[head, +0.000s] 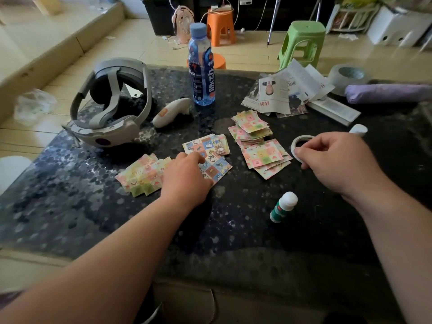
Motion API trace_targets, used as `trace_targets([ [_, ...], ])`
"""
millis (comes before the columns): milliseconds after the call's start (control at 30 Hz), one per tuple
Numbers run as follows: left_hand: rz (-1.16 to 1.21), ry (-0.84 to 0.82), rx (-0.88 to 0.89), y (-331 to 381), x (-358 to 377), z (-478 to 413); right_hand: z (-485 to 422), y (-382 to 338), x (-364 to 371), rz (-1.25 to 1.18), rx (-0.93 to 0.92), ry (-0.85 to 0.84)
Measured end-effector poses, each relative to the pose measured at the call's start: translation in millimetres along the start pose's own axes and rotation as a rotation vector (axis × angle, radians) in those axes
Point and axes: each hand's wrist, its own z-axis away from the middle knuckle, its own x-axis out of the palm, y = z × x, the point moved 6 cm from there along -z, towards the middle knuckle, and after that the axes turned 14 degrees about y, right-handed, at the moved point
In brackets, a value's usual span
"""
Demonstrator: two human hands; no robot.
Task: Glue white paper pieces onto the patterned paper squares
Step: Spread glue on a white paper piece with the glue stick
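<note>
Left hand [187,177], fingers curled on a blue square [216,169], needed to slide off one sheet alone; right hand [332,160], fingers pinching a tape roll [294,144], sat near the glue [283,207].

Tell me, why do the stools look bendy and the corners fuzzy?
Head view: the wide lens bends the edges, so the green stool leans; the far-right tape roll is blurred; the glue stick in the middle is sharp; daylight washes out the floor, top left.
</note>
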Motion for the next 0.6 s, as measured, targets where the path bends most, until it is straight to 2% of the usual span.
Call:
trace_targets([
  [400,-0.004,0.01,0.043,-1,-4,7,3,-11,1,-0.018,-0.035,0.027],
  [600,0.221,0.048,-0.064,-6,-10,10,8,-23,2,-0.044,-0.077,0.039],
])
